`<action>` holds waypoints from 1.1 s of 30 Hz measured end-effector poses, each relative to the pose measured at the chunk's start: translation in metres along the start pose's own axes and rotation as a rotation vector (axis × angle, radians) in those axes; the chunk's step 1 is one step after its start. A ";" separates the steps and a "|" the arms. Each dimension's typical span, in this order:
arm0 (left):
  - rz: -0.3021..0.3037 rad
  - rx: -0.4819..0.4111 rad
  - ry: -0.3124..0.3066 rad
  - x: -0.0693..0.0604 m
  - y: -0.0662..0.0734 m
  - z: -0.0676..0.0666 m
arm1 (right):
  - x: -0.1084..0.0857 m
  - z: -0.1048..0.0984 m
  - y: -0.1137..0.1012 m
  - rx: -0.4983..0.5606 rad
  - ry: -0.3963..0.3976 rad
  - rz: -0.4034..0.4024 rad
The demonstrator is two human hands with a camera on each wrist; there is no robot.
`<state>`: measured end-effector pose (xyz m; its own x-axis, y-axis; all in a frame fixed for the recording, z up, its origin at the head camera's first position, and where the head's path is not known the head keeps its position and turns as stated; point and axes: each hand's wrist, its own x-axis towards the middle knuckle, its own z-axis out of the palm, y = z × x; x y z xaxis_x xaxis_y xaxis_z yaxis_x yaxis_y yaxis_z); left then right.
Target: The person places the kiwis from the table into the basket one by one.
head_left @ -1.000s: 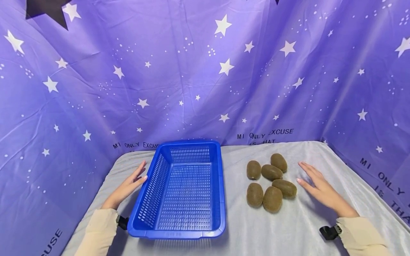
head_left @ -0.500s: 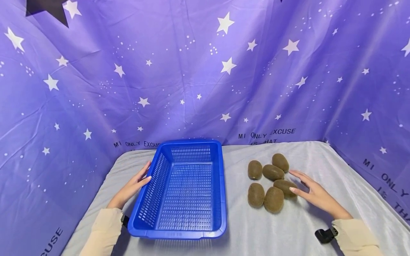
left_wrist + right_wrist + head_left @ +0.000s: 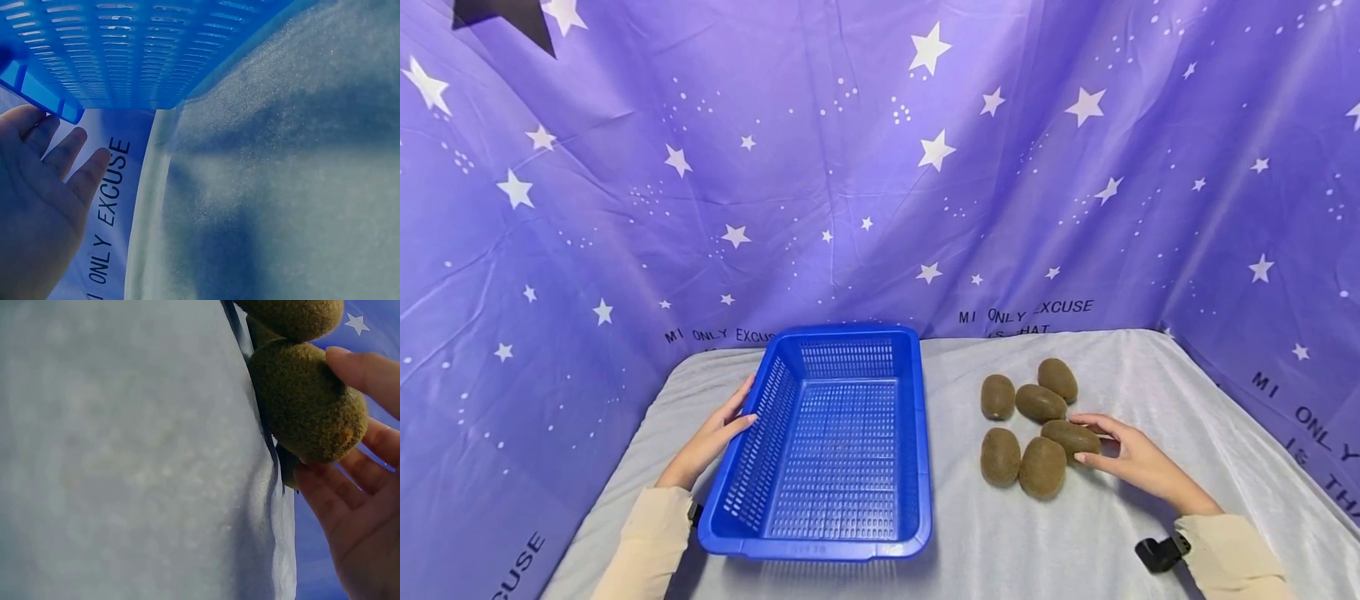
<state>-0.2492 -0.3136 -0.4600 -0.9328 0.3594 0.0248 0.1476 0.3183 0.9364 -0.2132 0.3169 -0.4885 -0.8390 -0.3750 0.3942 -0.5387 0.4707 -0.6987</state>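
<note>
A blue basket (image 3: 812, 549) is standing nearest, its slotted floor showing. At its nine o'clock, the left hand (image 3: 707, 439), fingers loosely extended, is touching the rim, apparently steadying it. At its three o'clock, the right hand (image 3: 1138, 462) is pinching one kiwifruit (image 3: 1063, 438) by its freer end, likely because neighbours are crowding the other. Five more kiwifruit (image 3: 1041, 403) are lying alongside on the tabletop (image 3: 970, 542), outside the basket. Beyond, at twelve, a starry curtain (image 3: 850, 183) is hanging.

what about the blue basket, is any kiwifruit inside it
No, the head view shows all six kiwifruit outside the blue basket, grouped to its right.
</note>
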 end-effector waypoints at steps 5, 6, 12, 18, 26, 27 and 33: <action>0.021 -0.007 -0.015 0.000 -0.001 -0.001 | 0.000 0.000 0.001 0.008 0.001 0.040; 0.023 -0.006 -0.016 0.000 -0.001 -0.001 | 0.001 0.000 0.001 0.010 0.001 0.045; 0.031 -0.008 -0.012 0.001 -0.001 0.001 | 0.002 0.000 0.002 -0.042 0.027 0.073; 0.038 -0.014 -0.004 0.001 -0.003 0.000 | 0.004 0.000 0.000 -0.106 0.073 0.112; 0.039 0.000 0.009 0.001 -0.003 0.001 | 0.005 -0.005 -0.001 -0.039 0.101 0.117; 0.039 -0.003 0.010 0.001 -0.002 0.001 | 0.005 -0.006 -0.001 -0.030 0.105 0.119; 0.044 -0.029 0.014 0.001 -0.003 0.002 | 0.006 -0.008 -0.002 -0.027 0.134 0.128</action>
<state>-0.2499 -0.3120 -0.4637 -0.9302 0.3599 0.0715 0.1794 0.2763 0.9442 -0.2178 0.3196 -0.4799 -0.9026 -0.2021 0.3801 -0.4272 0.5298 -0.7327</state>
